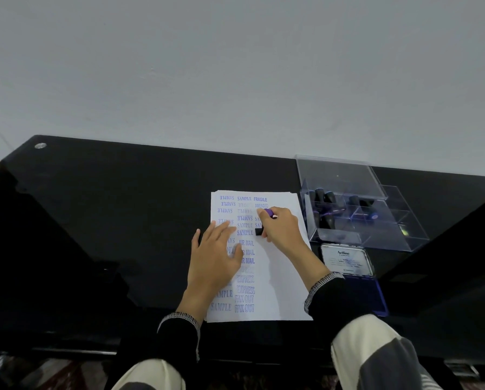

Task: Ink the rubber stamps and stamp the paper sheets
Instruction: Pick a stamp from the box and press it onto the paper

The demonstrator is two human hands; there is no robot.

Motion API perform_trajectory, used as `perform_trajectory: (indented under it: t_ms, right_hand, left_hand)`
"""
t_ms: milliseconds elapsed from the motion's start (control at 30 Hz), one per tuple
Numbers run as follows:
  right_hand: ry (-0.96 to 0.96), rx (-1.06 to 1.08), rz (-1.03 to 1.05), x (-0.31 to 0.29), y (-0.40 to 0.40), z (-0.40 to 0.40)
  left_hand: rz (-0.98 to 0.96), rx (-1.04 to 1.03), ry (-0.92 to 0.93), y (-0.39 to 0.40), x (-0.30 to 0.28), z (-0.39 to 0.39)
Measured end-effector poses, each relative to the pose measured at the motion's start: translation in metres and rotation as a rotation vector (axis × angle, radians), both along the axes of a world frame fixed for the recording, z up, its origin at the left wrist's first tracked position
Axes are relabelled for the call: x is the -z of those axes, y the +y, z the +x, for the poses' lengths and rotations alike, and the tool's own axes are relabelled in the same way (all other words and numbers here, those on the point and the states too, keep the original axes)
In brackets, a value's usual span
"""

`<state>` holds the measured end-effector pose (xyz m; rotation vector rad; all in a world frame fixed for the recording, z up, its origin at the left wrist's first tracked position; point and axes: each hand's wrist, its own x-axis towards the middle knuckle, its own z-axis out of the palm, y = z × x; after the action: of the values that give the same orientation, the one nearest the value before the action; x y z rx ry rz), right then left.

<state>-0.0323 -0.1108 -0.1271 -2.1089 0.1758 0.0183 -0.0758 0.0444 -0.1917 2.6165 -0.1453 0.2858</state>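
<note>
Paper sheets [280, 282] lie stacked mid-desk on a glossy black desk [109, 220] w/ round metal caps at its far corners, pushed against a plain pale wall [235, 66]. Top sheet carries blue prints: SAMPLE, AIR MAIL, EXPRESS, FAX OUT. Left hand [216, 254] rests flat on the paper, fingers straight. Right hand [280, 229] grips a stamp [259, 231] w/ purple top, pressed to the sheet. Clear stamp box [376, 220] stands right of the stack, lid up; open blue ink pad [370, 294] nearer the person. Patterned floor shows below.
</note>
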Motion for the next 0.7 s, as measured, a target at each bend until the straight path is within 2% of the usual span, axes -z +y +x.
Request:
perform_trajectory:
  t_ms: [200, 500, 633, 700]
  right_hand:
    - [0.018, 0.017, -0.019, -0.004, 0.004, 0.006]
    - [-0.157, 0.025, -0.019, 0.010, 0.006, -0.025]
    - [-0.103, 0.003, 0.008, 0.008, -0.002, -0.023]
    - [-0.101, 0.035, 0.089, 0.003, -0.009, -0.021]
  left_hand:
    - [-0.005, 0.003, -0.007, 0.001, 0.001, 0.000]
    - [-0.026, 0.007, -0.009, 0.001, 0.002, 0.001]
    - [-0.019, 0.004, -0.005, 0.000, 0.001, 0.001]
    - [-0.020, 0.006, -0.006, 0.001, 0.000, 0.000]
